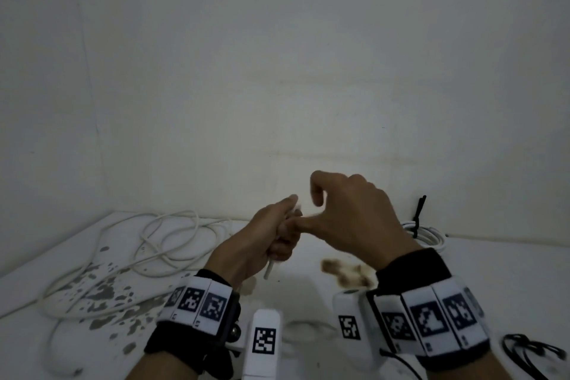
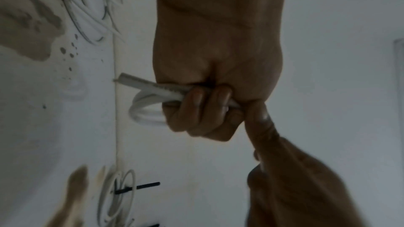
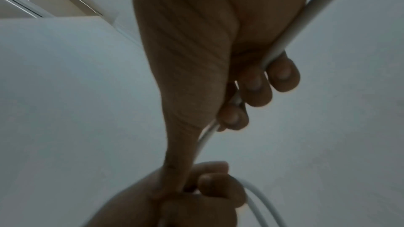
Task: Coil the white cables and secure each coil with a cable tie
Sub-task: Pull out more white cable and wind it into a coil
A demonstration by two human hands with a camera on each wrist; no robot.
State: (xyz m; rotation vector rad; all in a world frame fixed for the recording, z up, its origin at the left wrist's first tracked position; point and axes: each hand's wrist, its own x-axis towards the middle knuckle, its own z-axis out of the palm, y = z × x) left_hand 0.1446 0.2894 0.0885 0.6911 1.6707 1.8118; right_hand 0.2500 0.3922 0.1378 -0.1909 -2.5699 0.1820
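The left hand (image 1: 262, 237) is closed in a fist around a small coil of white cable (image 2: 150, 99), held above the table (image 1: 308, 302). The right hand (image 1: 354, 216), touching it, curls its fingers (image 3: 282, 73) round the same cable's free run. Farther off, loose cable (image 1: 166, 244) lies left and a tied coil (image 1: 427, 233) right.

Loose cable (image 1: 160, 244) left, tied coil (image 1: 427, 236) right

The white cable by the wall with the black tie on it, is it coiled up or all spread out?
Coiled up. The tied cable lies in neat loops with the black cable tie around it.
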